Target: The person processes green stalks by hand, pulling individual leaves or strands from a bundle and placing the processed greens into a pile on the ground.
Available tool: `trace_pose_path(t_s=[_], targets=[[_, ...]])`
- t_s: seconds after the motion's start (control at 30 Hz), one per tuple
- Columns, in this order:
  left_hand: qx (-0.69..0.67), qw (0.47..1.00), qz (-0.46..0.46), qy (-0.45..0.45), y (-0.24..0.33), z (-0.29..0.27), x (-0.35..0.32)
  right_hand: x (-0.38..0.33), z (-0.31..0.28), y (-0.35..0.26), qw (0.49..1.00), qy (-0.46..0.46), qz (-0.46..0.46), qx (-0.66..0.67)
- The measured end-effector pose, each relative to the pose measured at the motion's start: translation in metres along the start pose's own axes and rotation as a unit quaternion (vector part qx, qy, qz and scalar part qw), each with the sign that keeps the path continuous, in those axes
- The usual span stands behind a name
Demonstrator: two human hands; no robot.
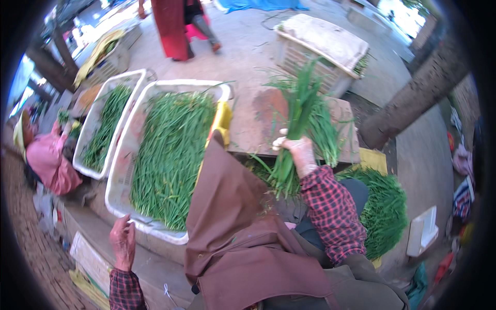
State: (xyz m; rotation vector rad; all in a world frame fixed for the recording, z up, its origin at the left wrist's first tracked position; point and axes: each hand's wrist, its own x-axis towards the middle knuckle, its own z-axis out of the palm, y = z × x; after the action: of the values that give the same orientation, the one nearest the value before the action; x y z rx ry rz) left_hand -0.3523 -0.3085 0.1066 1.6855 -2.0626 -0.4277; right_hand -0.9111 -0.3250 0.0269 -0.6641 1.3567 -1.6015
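My right hand (300, 152), in a thin whitish glove, is closed around a bunch of long green chives (302, 106). The bunch stands up from my fist, and its lower part hangs below it. More chives (323, 132) lie on the stone slab (253, 121) just behind and to the right of that hand. At the lower left my left hand (123, 240) is raised with loosely bent fingers and nothing visible in it. It is nearest the front left corner of a white plastic crate (118, 170), which is filled with chives (173, 160).
A second white crate (132, 82) of greens stands left of the first. A big chive pile (382, 212) lies by my right knee. Beyond the slab is a covered crate (320, 44); a tree trunk (413, 103) leans at right. One person (49, 160) sits left; another (173, 26) walks ahead.
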Motion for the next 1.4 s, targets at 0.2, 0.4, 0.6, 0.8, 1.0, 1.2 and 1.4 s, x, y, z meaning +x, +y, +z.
trace_pose_path(t_s=[0.2, 0.4, 0.6, 0.8, 1.0, 1.2, 1.4], targets=[[-0.311, 0.918, 0.108, -0.223, 0.235, 0.112, 0.102, -0.017, -0.037, -0.034, 1.000, 0.011, -0.004, -0.019], [-0.431, 0.814, 0.192, -0.338, 0.349, 0.208, 0.157, -0.014, -0.037, -0.024, 0.983, -0.014, -0.095, -0.154], [-0.527, 0.752, 0.253, -0.304, 0.431, 0.220, 0.166, 0.016, -0.060, -0.047, 0.897, -0.001, -0.242, -0.369], [-0.461, 0.798, 0.225, -0.316, 0.451, 0.228, 0.185, 0.042, -0.070, -0.070, 0.942, -0.049, -0.178, -0.281], [-0.406, 0.834, 0.153, -0.341, 0.439, 0.274, 0.200, 0.067, -0.072, -0.042, 0.945, -0.053, -0.151, -0.285], [-0.371, 0.832, 0.282, -0.302, 0.417, 0.306, 0.214, 0.078, -0.062, -0.023, 0.872, -0.060, -0.106, -0.474], [-0.441, 0.833, 0.189, -0.276, 0.440, 0.297, 0.227, 0.041, -0.072, -0.045, 0.975, -0.035, -0.118, -0.187]])
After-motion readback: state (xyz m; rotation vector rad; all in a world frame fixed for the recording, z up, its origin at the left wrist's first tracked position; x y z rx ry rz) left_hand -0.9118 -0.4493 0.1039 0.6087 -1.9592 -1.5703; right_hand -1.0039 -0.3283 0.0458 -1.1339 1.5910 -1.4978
